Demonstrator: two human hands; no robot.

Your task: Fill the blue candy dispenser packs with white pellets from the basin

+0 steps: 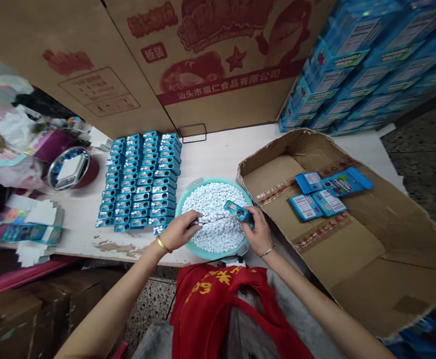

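Observation:
My right hand [258, 233] is wrapped round a small blue candy box [239, 212], tilted above a turquoise basin [182, 203]. The box's end with a dark round opening points to the left. White candies [218, 239], small and rounded, fill the basin. My left hand [180, 230] hangs over the basin's left side, thumb and fingers pinched just above the candies. A thin edge runs from its fingertips across the candies, but what it belongs to is unclear. Left of the basin stand rows of blue candy boxes [139, 189], many with round openings and some with white candies showing.
A large open carton [352, 259] on the right holds several blue packs [330, 192]. Stacked blue display boxes [345, 75] rise at the back right beside a big printed carton [218, 60]. To the left are a round metal container [72, 167] and folded card pieces [34, 219].

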